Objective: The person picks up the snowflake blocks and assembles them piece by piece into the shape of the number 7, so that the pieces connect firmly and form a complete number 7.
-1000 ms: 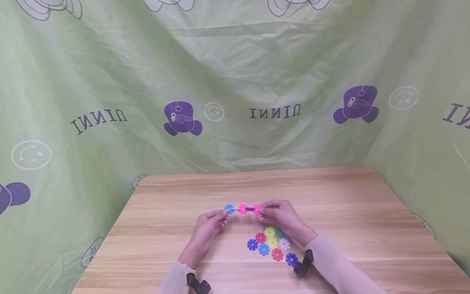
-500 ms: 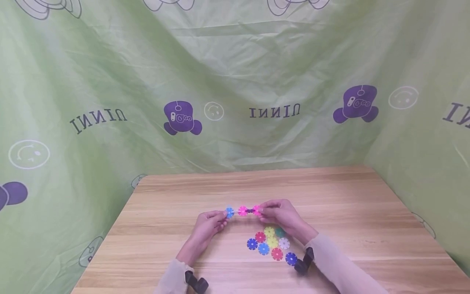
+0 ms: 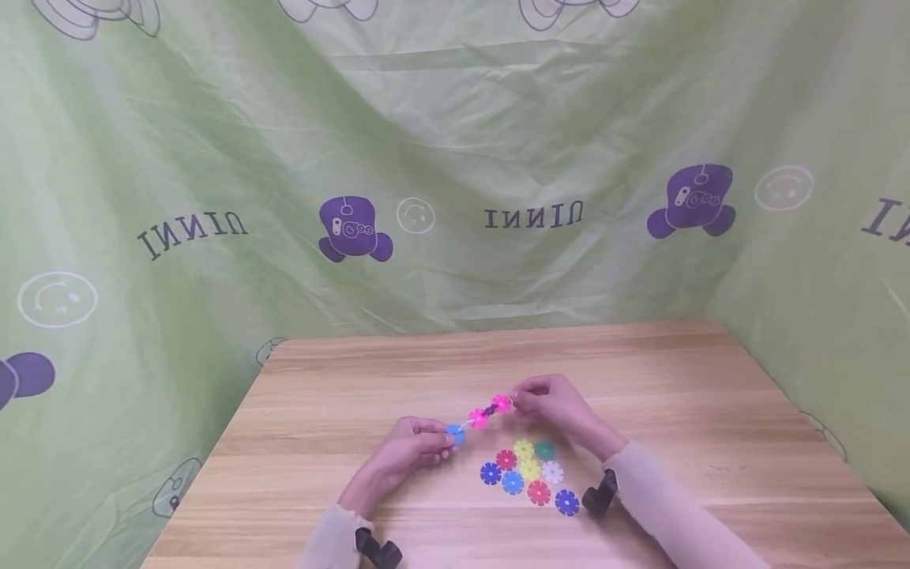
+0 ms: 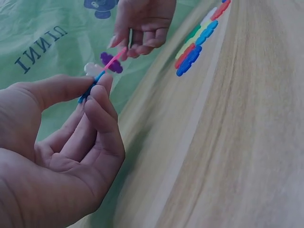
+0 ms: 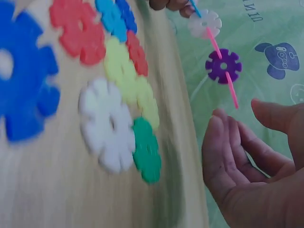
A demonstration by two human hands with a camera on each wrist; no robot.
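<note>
Head view faces forward-down; wrist views close, share disc chain (image 5: pixel 232 66); blurred right perhaps nearest.

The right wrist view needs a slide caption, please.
Open right grip near a disc chain; loose discs on the table.

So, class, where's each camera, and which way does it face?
Head: worn there, facing forward and down at the table; left hand, right hand, sleeves show.
Left wrist: worn there, facing the left hand and held blue disc; right hand shows.
Right wrist: worn there, facing the right hand and loose discs; left hand partly shows.
Both wrist views share the purple disc.
</note>
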